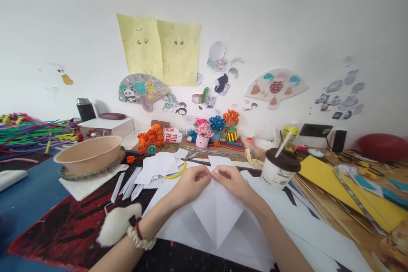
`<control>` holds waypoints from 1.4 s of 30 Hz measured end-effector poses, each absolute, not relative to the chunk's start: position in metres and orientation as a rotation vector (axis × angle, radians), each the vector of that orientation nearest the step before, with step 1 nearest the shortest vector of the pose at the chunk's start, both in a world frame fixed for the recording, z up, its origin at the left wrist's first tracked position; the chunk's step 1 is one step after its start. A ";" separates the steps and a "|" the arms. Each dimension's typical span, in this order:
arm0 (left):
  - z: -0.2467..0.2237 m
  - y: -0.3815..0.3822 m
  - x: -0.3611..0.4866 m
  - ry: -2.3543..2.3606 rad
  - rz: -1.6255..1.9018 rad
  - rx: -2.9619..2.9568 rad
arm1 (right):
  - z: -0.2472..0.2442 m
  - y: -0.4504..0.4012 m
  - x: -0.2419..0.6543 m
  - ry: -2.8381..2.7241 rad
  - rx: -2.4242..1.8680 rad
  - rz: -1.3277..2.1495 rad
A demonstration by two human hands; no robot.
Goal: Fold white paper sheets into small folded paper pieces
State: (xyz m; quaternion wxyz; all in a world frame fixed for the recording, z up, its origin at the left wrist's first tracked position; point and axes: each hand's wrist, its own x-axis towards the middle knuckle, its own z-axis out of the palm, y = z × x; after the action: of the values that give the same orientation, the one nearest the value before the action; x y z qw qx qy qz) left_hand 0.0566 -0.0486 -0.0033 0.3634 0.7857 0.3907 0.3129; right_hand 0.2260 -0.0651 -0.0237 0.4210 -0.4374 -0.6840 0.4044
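From my remote head view, the folded paper (220,214) sits at the lower centre of the frame. The left hand (195,182) and right hand (233,182) each pinch its upper end, thumb and fingers drawn close, nearly meeting. I judge the folding partway: a centre crease and slanting sides are formed, while the pinched end looks unfinished; I can't tell how many folds remain. Its long axis runs roughly up and down the frame, the sharp tip pointing toward the bottom edge, over white sheets (178,231).
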 end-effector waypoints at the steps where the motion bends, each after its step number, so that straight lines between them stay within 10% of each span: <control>1: -0.004 -0.047 0.060 1.000 0.805 2.033 | -0.024 -0.064 0.228 -1.710 -1.096 1.009; 22: 0.008 -0.032 0.025 0.959 0.934 1.762 | -0.023 -0.060 0.257 -1.146 -1.120 0.898; 42: -0.008 -0.046 0.051 1.092 0.754 1.967 | -0.016 -0.069 0.237 -1.847 -1.043 1.450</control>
State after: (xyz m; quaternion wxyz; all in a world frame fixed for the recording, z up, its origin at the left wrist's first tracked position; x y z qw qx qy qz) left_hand 0.0506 -0.0457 -0.0080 0.3751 0.7683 0.4268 0.2947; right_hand 0.2370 -0.0688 -0.0156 0.2822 -0.3895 -0.6896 0.5415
